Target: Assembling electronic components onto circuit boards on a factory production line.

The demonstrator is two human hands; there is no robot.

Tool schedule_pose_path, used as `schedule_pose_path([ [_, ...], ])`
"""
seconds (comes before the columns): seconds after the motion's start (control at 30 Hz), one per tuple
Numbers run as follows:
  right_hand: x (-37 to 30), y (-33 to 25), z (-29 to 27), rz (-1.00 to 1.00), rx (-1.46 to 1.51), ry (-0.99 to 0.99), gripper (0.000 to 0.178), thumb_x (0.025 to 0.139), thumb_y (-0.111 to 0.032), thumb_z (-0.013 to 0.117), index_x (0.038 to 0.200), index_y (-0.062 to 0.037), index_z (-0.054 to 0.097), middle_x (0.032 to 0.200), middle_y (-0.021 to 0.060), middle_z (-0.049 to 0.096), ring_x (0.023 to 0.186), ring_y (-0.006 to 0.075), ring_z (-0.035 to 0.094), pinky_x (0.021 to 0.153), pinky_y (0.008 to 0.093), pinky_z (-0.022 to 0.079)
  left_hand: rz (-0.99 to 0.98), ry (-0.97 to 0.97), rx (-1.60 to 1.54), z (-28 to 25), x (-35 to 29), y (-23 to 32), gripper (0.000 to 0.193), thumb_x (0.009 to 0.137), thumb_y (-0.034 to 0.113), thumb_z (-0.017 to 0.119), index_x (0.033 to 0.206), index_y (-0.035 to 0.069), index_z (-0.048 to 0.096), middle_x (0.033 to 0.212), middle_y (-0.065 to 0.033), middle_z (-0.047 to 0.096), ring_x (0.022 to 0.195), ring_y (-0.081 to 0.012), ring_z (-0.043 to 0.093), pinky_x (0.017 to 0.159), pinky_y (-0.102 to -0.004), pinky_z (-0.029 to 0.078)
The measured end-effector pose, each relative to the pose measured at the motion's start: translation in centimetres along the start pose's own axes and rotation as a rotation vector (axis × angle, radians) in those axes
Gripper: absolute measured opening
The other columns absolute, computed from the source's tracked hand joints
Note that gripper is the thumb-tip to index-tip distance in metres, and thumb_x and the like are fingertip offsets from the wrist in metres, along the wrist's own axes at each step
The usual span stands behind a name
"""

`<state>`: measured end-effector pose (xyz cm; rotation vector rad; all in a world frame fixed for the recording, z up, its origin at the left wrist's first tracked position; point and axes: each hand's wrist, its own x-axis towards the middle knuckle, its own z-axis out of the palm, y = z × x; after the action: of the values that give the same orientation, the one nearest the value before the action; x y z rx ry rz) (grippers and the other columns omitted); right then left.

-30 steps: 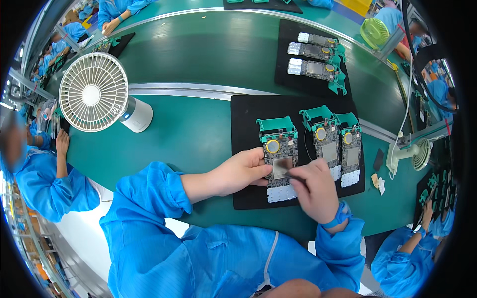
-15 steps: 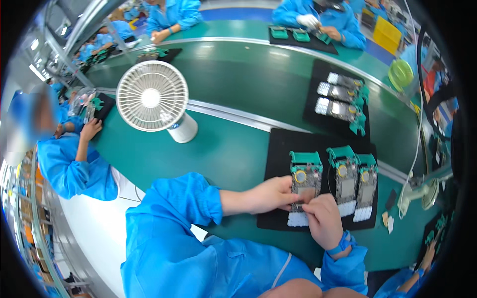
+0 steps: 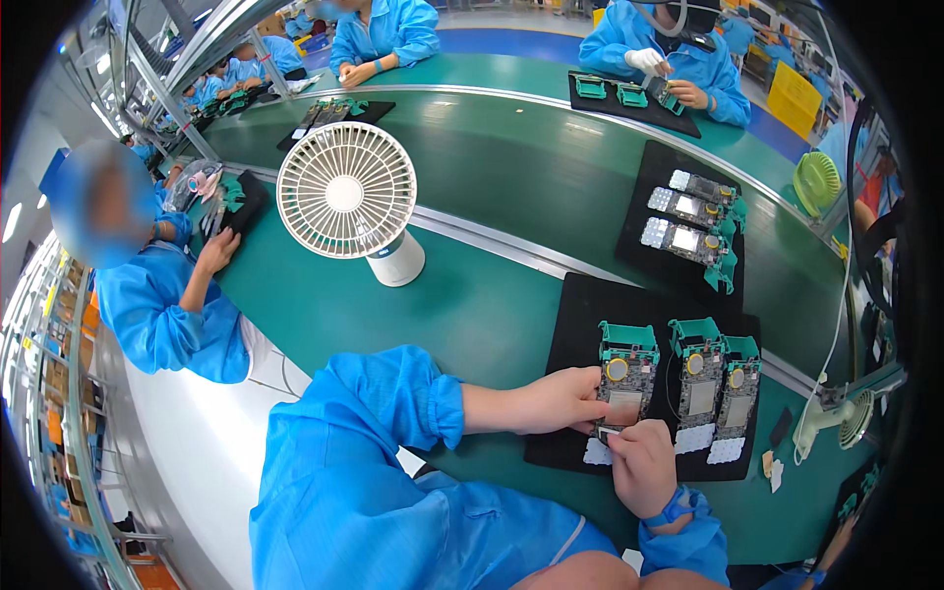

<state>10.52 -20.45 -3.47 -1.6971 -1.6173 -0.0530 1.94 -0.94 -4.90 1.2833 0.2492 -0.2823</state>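
A circuit board [image 3: 625,388] with a green plastic frame at its far end, a round yellow part and a silver square lies on a black mat [image 3: 570,334]. My left hand [image 3: 559,403] grips its left edge, thumb on top near the silver square. At the board's near end my right hand [image 3: 644,470] is closed in a pinch; what its fingertips hold is too small and covered to name. A white bumpy strip [image 3: 597,451] shows under the near end. Just right of it lie two similar boards, a middle one [image 3: 700,383] and a right one [image 3: 737,393].
A white fan [image 3: 346,194] stands left on the green table [image 3: 472,295]. Beyond the metal rail, another black mat [image 3: 639,265] carries three boards. Small scraps [image 3: 775,472] and a clip-on fan [image 3: 836,423] are at the right. Co-workers in blue sit left and across.
The whole view has shifted, so the scene sits further right and lower. Both hands stay at the same board, the right one still pinching at its near end.
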Motion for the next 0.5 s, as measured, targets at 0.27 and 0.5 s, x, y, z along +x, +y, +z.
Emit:
schedule_pose_path([
  [0.27, 0.1, 0.2, 0.0, 0.008, 0.025, 0.000, 0.032, 0.066, 0.010, 0.069, 0.093, -0.0032, 0.059, 0.088, 0.0116, 0.058, 0.081, 0.0336, 0.056, 0.070, 0.0412, 0.048, 0.003, -0.028, -0.037, -0.1, 0.0, -0.6, 0.030, 0.098, 0.009, 0.052, 0.126, 0.005, 0.044, 0.114, -0.0044, 0.060, 0.100, -0.0098, 0.058, 0.086, -0.0284, 0.053],
  [0.5, 0.0, -0.1, -0.7, 0.048, 0.049, -0.035, 0.028, 0.071, 0.011, 0.066, 0.094, -0.0028, 0.057, 0.087, 0.0123, 0.055, 0.082, 0.0329, 0.053, 0.071, 0.0399, 0.044, 0.045, -0.004, 0.011, 0.2, 0.5, -0.7, 0.024, 0.095, 0.007, 0.055, 0.117, 0.001, 0.046, 0.102, -0.0058, 0.060, 0.092, -0.0111, 0.060, 0.078, -0.0292, 0.056],
])
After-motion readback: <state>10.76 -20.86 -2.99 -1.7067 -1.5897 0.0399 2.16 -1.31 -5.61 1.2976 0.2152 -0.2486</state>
